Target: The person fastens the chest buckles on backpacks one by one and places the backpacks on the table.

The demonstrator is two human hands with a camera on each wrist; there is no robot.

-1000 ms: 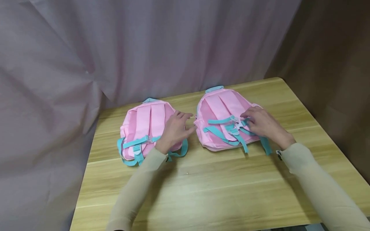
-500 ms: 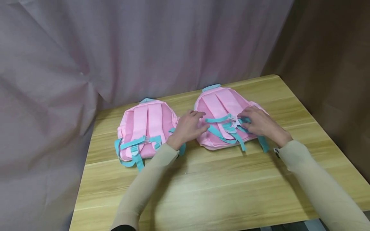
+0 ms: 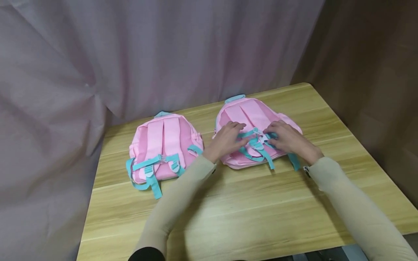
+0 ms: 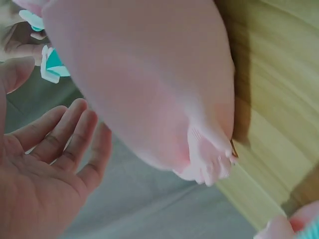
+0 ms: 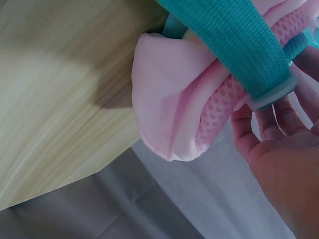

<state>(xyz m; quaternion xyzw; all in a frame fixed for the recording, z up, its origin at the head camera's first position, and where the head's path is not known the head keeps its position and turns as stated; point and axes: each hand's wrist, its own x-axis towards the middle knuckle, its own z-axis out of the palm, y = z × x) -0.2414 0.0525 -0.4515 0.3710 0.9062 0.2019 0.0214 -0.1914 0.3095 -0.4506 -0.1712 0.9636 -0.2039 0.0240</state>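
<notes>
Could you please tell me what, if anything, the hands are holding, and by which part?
The right hand appears to hold a turquoise strap beside its white buckle; the left hand holds nothing.

Pink backpack (image 3: pixel 253 117), teal straps (image 3: pixel 267 158) uppermost

- A counter (image 3: pixel 261 214) with pale, wood-grained top and a rounded far right corner.
- One pink backpack (image 3: pixel 155 136) lies flat on it, left of the middle, shoulder straps upward; teal webbing (image 3: pixel 155 186) trails past its near edge.
- A second pink backpack (image 3: pixel 254 110) lies to the right, just apart, also straps up, near the far edge.
</notes>
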